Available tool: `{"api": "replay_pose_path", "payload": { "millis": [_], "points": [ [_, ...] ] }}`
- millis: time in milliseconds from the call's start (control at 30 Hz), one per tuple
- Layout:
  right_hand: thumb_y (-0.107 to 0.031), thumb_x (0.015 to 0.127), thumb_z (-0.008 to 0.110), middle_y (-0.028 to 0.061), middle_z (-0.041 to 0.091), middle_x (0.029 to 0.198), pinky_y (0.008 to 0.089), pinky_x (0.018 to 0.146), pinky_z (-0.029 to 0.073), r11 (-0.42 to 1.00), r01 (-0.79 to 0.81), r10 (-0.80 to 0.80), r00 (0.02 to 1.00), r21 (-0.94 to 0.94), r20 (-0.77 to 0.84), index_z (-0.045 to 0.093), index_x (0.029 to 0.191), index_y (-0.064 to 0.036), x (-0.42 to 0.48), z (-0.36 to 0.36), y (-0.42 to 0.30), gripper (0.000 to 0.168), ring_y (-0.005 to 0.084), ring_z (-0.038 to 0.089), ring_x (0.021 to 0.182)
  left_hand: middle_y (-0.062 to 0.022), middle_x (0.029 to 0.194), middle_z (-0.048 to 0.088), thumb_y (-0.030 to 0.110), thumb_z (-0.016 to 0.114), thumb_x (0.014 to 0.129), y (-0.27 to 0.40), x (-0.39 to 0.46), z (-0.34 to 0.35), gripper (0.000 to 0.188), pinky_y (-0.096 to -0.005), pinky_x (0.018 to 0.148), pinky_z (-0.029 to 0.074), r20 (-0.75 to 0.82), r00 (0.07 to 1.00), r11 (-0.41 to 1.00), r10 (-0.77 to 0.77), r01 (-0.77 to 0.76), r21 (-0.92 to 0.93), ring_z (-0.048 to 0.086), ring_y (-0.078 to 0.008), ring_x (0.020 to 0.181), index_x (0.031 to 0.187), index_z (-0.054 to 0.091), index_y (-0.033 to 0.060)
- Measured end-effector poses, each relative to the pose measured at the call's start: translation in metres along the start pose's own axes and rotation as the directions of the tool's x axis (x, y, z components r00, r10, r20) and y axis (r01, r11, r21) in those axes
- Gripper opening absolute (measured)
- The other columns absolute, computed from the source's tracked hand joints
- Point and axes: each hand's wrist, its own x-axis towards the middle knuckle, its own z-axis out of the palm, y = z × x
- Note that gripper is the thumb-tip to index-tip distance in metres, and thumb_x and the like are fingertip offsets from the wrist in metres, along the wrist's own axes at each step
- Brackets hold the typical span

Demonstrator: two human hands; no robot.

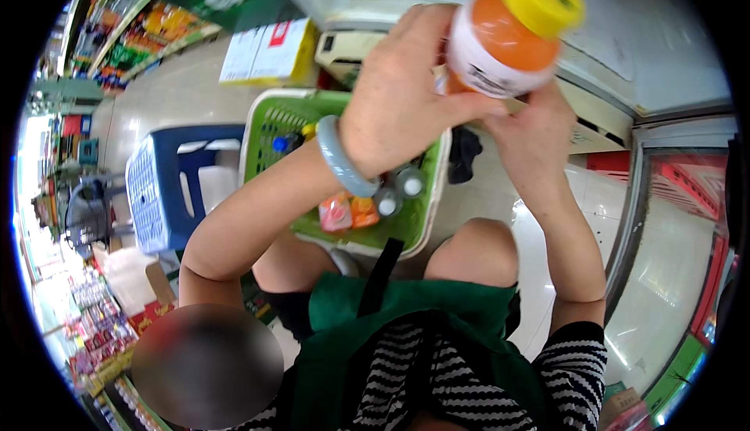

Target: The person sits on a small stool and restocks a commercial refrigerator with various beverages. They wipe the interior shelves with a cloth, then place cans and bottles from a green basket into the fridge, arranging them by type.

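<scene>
A plastic bottle of orange drink with a yellow cap and a white label is raised at the top of the view, tilted with its cap towards the upper right. My left hand, with a pale blue-grey bangle on the wrist, grips the bottle's left side. From below, my right hand holds its lower part, and the two thumbs nearly meet. Beneath my left forearm stands a green plastic basket. In it lie bottles with white caps, orange-and-pink packs and a blue-capped bottle.
Left of the basket is a blue plastic stool. Behind it sits a white-and-yellow carton. A white cabinet with an open-looking lower vent stands ahead. A glass door lies to the right, stocked shelves to the left.
</scene>
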Motion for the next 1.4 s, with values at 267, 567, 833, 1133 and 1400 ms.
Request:
{"api": "replay_pose_path", "payload": {
  "millis": [267, 567, 833, 1133, 1400],
  "points": [
    [-0.042, 0.062, 0.077, 0.0164, 0.065, 0.076, 0.0357, 0.065, 0.05, 0.929, -0.348, 0.159, 0.689, 0.13, 0.707, 0.062, 0.084, 0.002, -0.047, 0.121, -0.059, 0.052, 0.0286, 0.064, 0.072, -0.0133, 0.079, 0.063, 0.028, 0.079, 0.068, -0.08, -0.132, -0.088, 0.049, -0.0319, 0.062, 0.051, -0.015, 0.744, 0.743, -0.668, 0.666, -0.065, 0.064, -0.0203, 0.072, 0.094, 0.053, -0.0041],
    [-0.062, 0.059, 0.071, 0.016, 0.064, 0.066, 0.0338, 0.061, 0.051, 0.891, -0.321, 0.417, 0.304, -0.321, 0.857, 0.063, 0.065, 0.002, -0.095, 0.178, -0.032, 0.065, 0.0263, 0.065, 0.063, -0.0145, 0.071, 0.063, 0.046, 0.071, 0.072, -0.135, -0.188, -0.077, 0.051, -0.0351, 0.06, 0.049, 0.196, 0.622, 0.638, -0.758, 0.647, 0.417, 0.064, -0.0258, 0.067, 0.084, 0.055, -0.0008],
    [-0.065, 0.064, 0.066, 0.009, 0.065, 0.064, 0.0344, 0.058, 0.051, 0.923, -0.284, 0.334, 0.255, -0.26, 0.907, 0.066, 0.071, -0.003, -0.1, 0.185, -0.014, 0.062, 0.0213, 0.064, 0.059, -0.0206, 0.085, 0.057, 0.041, 0.075, 0.067, -0.147, -0.197, -0.066, 0.052, -0.042, 0.063, 0.048, 0.115, 0.87, 0.788, -0.479, 0.37, 0.492, 0.06, -0.0376, 0.075, 0.086, 0.05, -0.0001],
    [-0.033, 0.077, 0.062, 0.0118, 0.062, 0.057, 0.0382, 0.059, 0.052, 0.916, -0.344, 0.295, 0.233, -0.205, 0.927, 0.065, 0.072, -0.001, -0.103, 0.181, 0.004, 0.033, 0.0249, 0.065, 0.058, -0.0152, 0.067, 0.061, 0.024, 0.069, 0.075, -0.111, -0.166, -0.054, 0.03, -0.0418, 0.057, 0.048, 0.234, 0.806, 0.788, -0.543, 0.394, 0.473, 0.062, -0.0352, 0.063, 0.085, 0.052, 0.0009],
    [-0.023, 0.077, 0.056, 0.0184, 0.063, 0.076, 0.0445, 0.062, 0.049, 0.957, -0.28, 0.226, 0.876, 0.069, 0.425, 0.062, 0.077, 0.0, -0.01, 0.085, 0.037, 0.023, 0.0368, 0.061, 0.071, -0.0141, 0.081, 0.058, 0.001, 0.056, 0.083, -0.066, -0.016, 0.032, 0.007, -0.0319, 0.065, 0.047, -0.064, 0.998, 0.981, -0.028, 0.04, 0.189, 0.058, -0.026, 0.07, 0.09, 0.058, -0.0012]
  ]
}}
